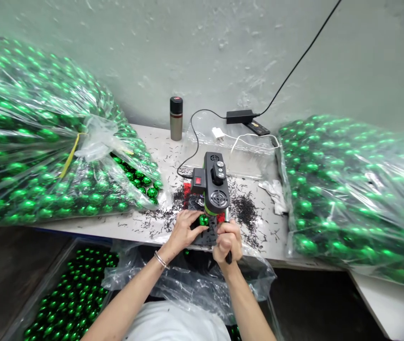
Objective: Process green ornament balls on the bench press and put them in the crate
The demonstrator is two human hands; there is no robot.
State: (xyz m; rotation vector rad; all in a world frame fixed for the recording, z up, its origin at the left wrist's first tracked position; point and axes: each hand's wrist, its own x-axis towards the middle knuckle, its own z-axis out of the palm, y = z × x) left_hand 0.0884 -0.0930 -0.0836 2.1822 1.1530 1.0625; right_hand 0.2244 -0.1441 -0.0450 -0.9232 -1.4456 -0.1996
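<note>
At the table's front edge stands a small black bench machine [216, 182] with a red switch and round vents on top. Between thumb and fingers, my left hand [184, 229] grips a shiny green ball [203, 219] under the front of the machine. My right hand [228, 241] is closed around a lever handle [228, 257] on the machine's right side; its dark end sticks out below the fist. The machine's head hides its lower working part. Heaps of short black bits [245, 210] and some red pieces [186, 188] lie around the base.
Large clear bags of green balls stand left [27, 142] and right [358, 199]. Below the table, more balls fill a plastic-lined container [77, 289]. Behind the machine are a bottle [176, 119], a power adapter [240, 116], a phone-like black object [258, 127], a white plug [218, 133] and cables.
</note>
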